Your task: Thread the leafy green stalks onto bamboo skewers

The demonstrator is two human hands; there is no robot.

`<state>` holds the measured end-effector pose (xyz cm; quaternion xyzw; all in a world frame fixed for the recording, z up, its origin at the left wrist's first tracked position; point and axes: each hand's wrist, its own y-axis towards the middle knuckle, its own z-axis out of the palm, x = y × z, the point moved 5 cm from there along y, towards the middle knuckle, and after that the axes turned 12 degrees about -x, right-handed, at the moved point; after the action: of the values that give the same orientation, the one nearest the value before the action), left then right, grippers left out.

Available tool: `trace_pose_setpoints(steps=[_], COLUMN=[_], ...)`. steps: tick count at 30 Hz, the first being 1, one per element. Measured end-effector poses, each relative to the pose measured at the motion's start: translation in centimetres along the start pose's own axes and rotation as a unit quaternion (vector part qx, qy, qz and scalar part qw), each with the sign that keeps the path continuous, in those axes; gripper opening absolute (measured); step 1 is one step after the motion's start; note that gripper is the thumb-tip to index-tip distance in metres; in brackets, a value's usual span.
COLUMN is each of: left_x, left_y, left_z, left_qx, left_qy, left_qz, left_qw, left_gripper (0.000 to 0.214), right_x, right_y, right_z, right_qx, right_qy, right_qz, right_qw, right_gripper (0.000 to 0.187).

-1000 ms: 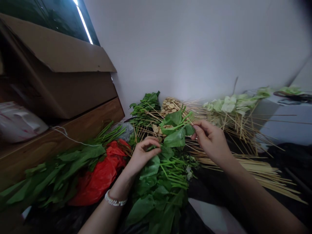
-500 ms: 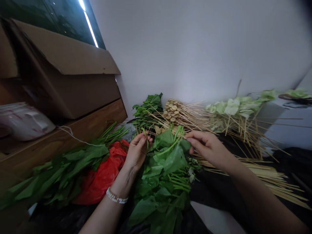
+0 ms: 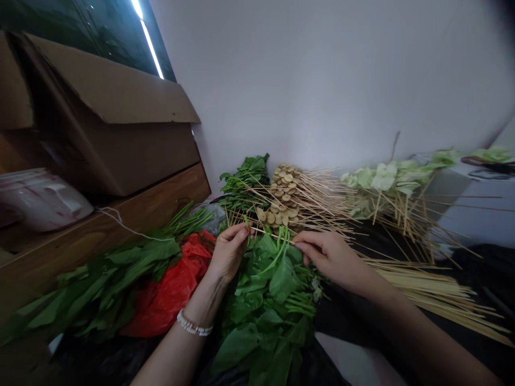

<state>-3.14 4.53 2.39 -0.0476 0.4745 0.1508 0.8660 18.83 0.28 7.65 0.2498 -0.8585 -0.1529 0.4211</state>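
My left hand [image 3: 229, 252], with a beaded bracelet on its wrist, is closed in a pinch on a green leaf stem [image 3: 246, 220]. In my right hand [image 3: 332, 260], thumb and fingers are closed on a thin wooden skewer [image 3: 265, 232]. It runs leftward to the fingertips of my left hand. Bent green stems with hanging leaves [image 3: 284, 276] are on the skewer near my right fingers. Whether the left-hand stem is pierced I cannot tell. Below both hands lies a pile of leafy greens [image 3: 237, 346].
Behind stand skewered round slices [image 3: 284, 187], bundled greens [image 3: 245, 182] and skewered pale green leaves [image 3: 384, 176]. Loose skewers [image 3: 438, 295] lie at right. At left are more greens [image 3: 108, 273], a red plastic bag [image 3: 173, 292], a cardboard box [image 3: 140, 155] and a white jug [image 3: 44, 198].
My right hand has moved left and slightly down with the skewer and its leaves, closer to my left hand. The skewer's left end now reaches my left fingertips.
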Motion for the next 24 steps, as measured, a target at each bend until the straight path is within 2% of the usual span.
trace_pose_setpoints(steps=[5,10,16,24], left_x=[-0.09,-0.33,-0.01,0.52], left_y=[-0.10,-0.07,0.09,0.02], left_z=[0.01,0.11,-0.19,-0.35], left_qx=[-0.016,-0.009,-0.025,0.007], left_qy=[0.007,0.013,0.008,0.037], left_qz=[-0.003,0.012,-0.005,-0.018], left_qw=[1.000,1.000,1.000,0.999], left_gripper=[0.035,0.034,0.034,0.032], right_x=[0.00,-0.13,-0.10,-0.12], right_y=[0.01,0.01,-0.02,-0.03], right_z=[0.01,-0.03,0.11,0.32], right_qx=[0.003,0.001,-0.001,0.005], right_qy=[-0.010,-0.016,-0.029,-0.027], right_qz=[0.002,0.000,-0.006,0.007], right_qw=[1.000,1.000,1.000,1.000], right_gripper=[0.023,0.023,0.024,0.024])
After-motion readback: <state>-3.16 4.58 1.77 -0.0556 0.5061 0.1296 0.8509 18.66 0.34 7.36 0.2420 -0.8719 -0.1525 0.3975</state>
